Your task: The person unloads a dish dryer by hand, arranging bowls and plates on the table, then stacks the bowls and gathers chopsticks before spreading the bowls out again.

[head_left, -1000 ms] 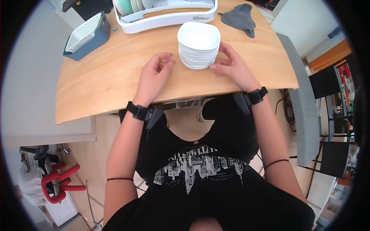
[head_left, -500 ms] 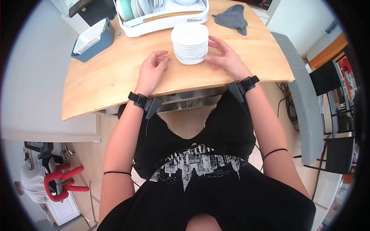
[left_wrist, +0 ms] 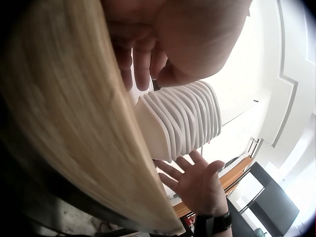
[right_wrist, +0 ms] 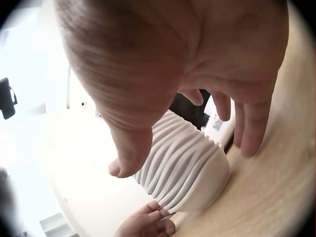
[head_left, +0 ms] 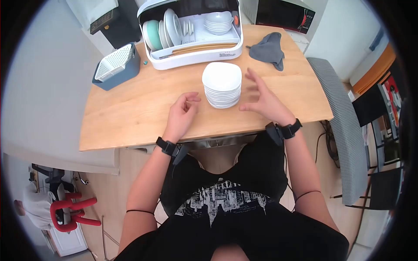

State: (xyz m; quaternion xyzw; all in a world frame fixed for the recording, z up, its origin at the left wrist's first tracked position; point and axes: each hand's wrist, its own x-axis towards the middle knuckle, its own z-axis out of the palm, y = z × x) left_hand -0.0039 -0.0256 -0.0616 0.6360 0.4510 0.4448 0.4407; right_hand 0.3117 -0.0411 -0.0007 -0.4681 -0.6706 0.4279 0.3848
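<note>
A tall stack of white, rounded-square bowls stands on the wooden table between my hands. Just to its right is my right hand, with thumb and fingers spread and a gap to the bowls. My left hand rests near the table's front, left of the stack, its fingers loosely bent and holding nothing. In the left wrist view the stacked bowls appear side-on, with the right hand open beyond them. The right wrist view shows the same stack past my thumb.
Behind the stack sits a white dish rack holding plates, bowls and chopsticks. A grey cloth lies at the back right, in front of a microwave. At the left is a blue basket with a white perforated insert.
My right hand has come away from the side of the bowl stack, its fingers spreading wider. The left hand stays beside the stack. The head view has tilted up, showing more of the dish rack.
</note>
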